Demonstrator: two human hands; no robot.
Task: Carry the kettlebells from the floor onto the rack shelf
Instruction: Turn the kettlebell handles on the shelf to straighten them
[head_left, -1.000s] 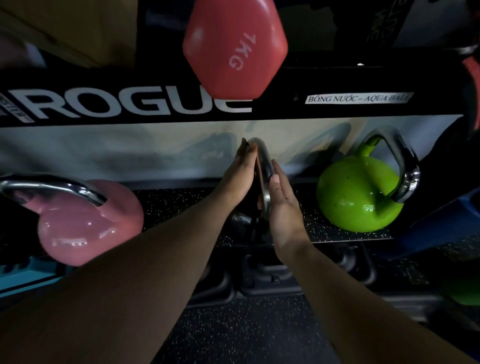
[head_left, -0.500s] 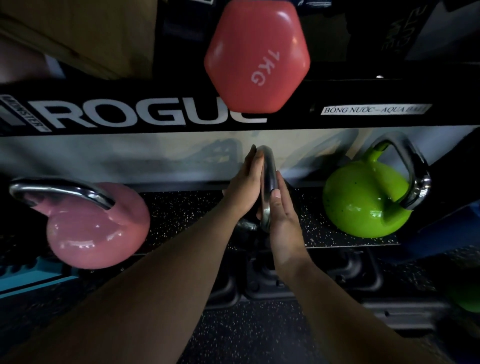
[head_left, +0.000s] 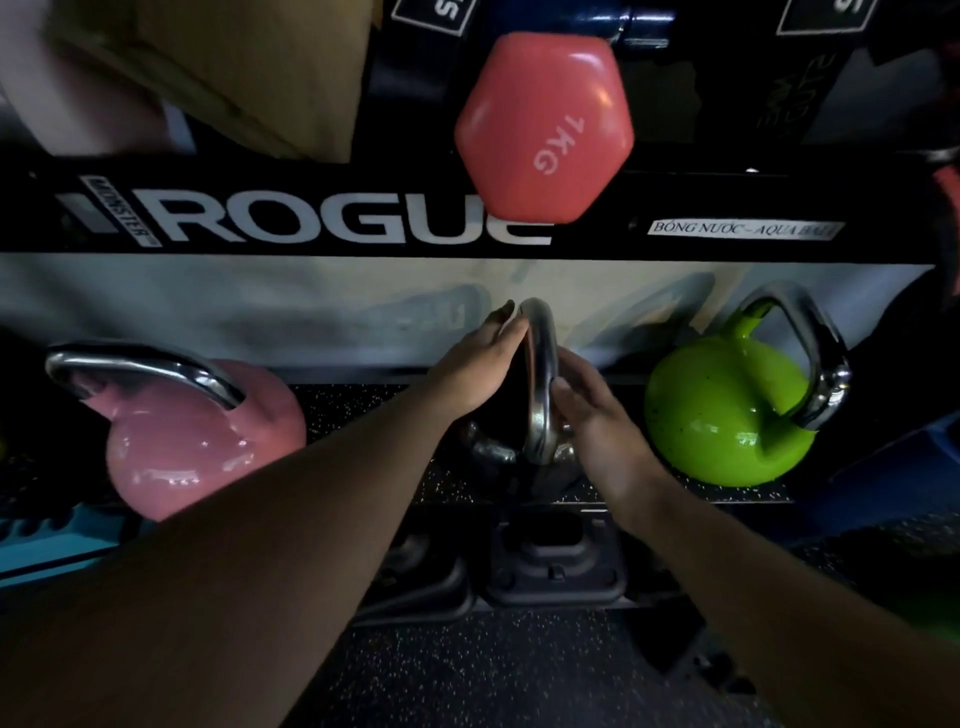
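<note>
Presently, itemised by size. Rack beam (head_left: 322, 218): black, lettered ROGUE in white, spanning the full width above the shelf, with a small white label at its right. Rack shelf (head_left: 358, 410): black speckled surface under the beam, carrying three kettlebells. Pink kettlebell (head_left: 202, 441): far left of the shelf, tilted, its chrome handle towards the left. Green kettlebell (head_left: 727, 410): right side of the shelf, chrome handle leaning right. Red dumbbell head (head_left: 543, 127): hexagonal, marked 1KG, on the tier above and overlapping the beam. Black kettlebell (head_left: 524, 457): middle of the shelf near its front edge, between the pink and green ones and well apart from both; its body is dark and hard to make out, its chrome handle (head_left: 540, 374) stands upright, edge-on to me. My left hand (head_left: 478, 369): fingers straight and flat against the left face of that handle, not curled round it. My right hand (head_left: 597, 410): fingers extended against the handle's right side, likewise unclenched. Dark equipment blocks (head_left: 556, 566): below the shelf edge, on the speckled floor (head_left: 493, 670).
</note>
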